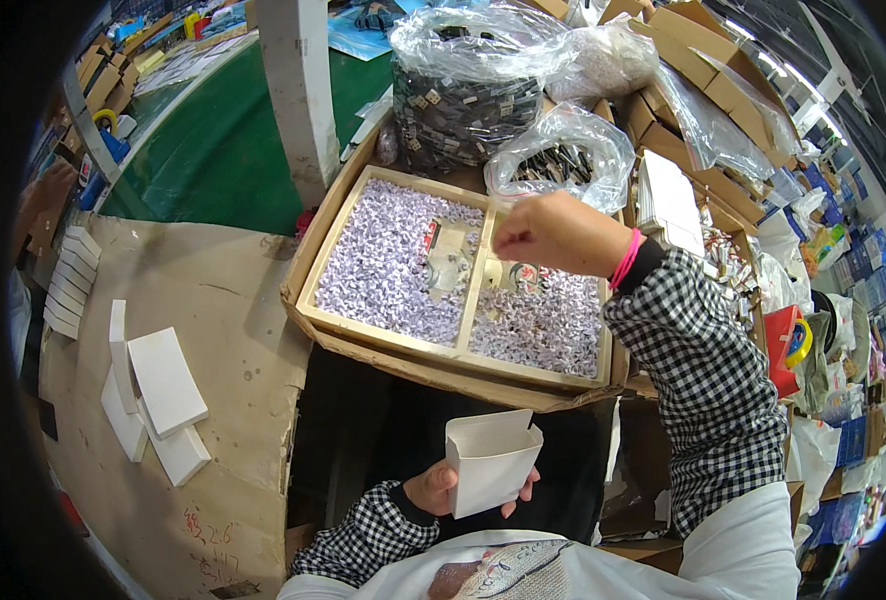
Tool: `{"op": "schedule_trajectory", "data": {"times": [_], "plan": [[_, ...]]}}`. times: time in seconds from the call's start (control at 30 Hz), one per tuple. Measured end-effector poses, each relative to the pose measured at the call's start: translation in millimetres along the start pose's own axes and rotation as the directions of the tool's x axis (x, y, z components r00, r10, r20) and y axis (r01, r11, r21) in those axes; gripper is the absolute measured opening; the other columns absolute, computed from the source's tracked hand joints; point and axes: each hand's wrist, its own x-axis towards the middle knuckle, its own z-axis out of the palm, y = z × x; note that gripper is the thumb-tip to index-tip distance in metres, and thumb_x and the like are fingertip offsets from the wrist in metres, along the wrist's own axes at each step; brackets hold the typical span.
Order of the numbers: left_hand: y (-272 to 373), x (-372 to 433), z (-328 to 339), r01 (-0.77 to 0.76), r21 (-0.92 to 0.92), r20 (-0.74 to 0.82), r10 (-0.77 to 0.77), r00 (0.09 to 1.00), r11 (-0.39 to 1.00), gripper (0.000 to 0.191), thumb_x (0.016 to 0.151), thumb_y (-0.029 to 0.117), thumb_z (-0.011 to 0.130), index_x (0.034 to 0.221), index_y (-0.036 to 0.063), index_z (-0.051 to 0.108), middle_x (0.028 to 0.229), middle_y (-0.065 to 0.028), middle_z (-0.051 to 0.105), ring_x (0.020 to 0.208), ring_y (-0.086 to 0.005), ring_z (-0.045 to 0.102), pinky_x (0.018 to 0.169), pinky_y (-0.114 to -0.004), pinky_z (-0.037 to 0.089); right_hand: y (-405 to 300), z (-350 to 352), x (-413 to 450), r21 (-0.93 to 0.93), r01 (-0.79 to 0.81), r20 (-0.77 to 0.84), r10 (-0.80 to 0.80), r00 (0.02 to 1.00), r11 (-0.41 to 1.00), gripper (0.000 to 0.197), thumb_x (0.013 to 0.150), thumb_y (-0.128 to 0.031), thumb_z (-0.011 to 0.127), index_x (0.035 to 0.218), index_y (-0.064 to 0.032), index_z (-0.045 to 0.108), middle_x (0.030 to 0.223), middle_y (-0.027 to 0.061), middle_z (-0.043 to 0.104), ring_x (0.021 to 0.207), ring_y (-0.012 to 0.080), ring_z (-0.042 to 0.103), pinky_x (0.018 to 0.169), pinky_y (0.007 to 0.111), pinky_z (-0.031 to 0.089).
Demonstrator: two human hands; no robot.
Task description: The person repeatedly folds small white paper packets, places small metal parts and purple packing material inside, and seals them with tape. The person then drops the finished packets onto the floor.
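My left hand [438, 487] holds a small white cardboard box [492, 471] upright near my body, its top flap raised and its mouth open. My right hand [544, 234] is above the divider of a wooden tray [467, 300], fingers curled down; whether anything is between the fingertips cannot be told. Many small pale purple-white pieces [383, 255] fill most of the tray's left compartment. More small pieces [540, 322] lie in the right compartment, where part of the bottom shows. A clear plastic bag of thin dark parts [555, 165] stands just behind my right hand.
Several closed white boxes [169, 382] lie on the cardboard-covered table [240, 420] at left, beside a row of white boxes [72, 281]. A large bag of black parts [450, 112] stands behind the tray. Flat white boxes [668, 202] are stacked at right. A metal post [300, 97] rises behind the table.
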Motion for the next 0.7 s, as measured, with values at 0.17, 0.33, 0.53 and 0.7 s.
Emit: {"op": "schedule_trajectory", "data": {"times": [0.17,0.33,0.53,0.7], "plan": [[1.9,1.9,2.7,0.029,0.039,0.000,-0.029,1.000,0.999,0.094,0.070,0.057,0.072,0.134,-0.0003,0.033,0.124,-0.0245,0.049,0.106,-0.0325,0.052,0.076,-0.042,0.049,16.0,15.0,-19.2,-0.175,0.027,0.133,-0.004,0.991,0.984,0.012,0.077,-0.010,0.067,0.087,-0.0045,0.070,0.082,0.0110,0.067,0.074,0.0257,0.065,0.071,0.034,0.052],[2.6,0.9,6.2,0.030,0.049,-0.024,-0.029,0.999,0.998,0.094,0.070,0.057,0.071,0.135,0.0003,0.032,0.124,-0.0245,0.049,0.106,-0.0326,0.052,0.076,-0.042,0.049,20.5,20.9,-22.5,-0.128,-0.009,0.126,0.025,0.992,0.992,0.016,0.080,-0.014,0.061,0.093,-0.0097,0.069,0.081,0.0103,0.066,0.079,0.0276,0.064,0.073,0.037,0.051],[-0.2,0.5,7.3,0.035,0.063,-0.033,-0.033,0.999,0.997,0.095,0.071,0.058,0.071,0.135,0.0012,0.031,0.123,-0.0250,0.049,0.106,-0.0328,0.052,0.077,-0.042,0.049,16.9,27.5,-27.1,-0.181,0.064,0.104,-0.046,0.993,0.981,0.014,0.082,-0.015,0.062,0.093,-0.0090,0.067,0.084,0.0111,0.066,0.082,0.0288,0.064,0.074,0.039,0.050],[-2.8,2.1,10.4,0.041,0.084,-0.039,-0.038,0.999,0.996,0.095,0.072,0.058,0.070,0.136,0.0014,0.030,0.123,-0.0255,0.048,0.106,-0.0330,0.052,0.076,-0.042,0.049,17.3,35.4,-28.4,-0.197,-0.036,0.054,0.047,0.997,0.980,0.012,0.083,-0.015,0.061,0.088,-0.0048,0.065,0.084,0.0123,0.066,0.082,0.0306,0.064,0.074,0.040,0.050]]}}
